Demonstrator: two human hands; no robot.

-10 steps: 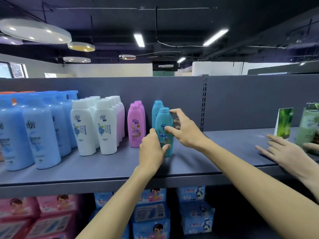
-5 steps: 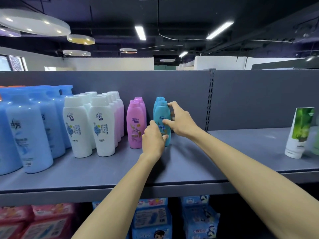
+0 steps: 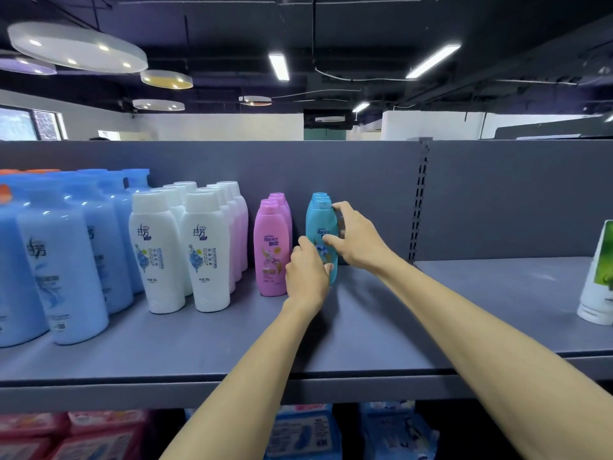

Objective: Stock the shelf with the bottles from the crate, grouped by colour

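Here the left hand (image 3: 306, 277) and right hand (image 3: 356, 240) both curl fingers around a smooth, rounded teal plastic bottle (image 3: 321, 227) upright on the matte grey shelf (image 3: 232, 343).

Teal bottle pushed deeper into the shelf
Both hands move the teal bottle (image 3: 321, 232) far, now standing right in front of the second teal one; another person's hand at right is gone.
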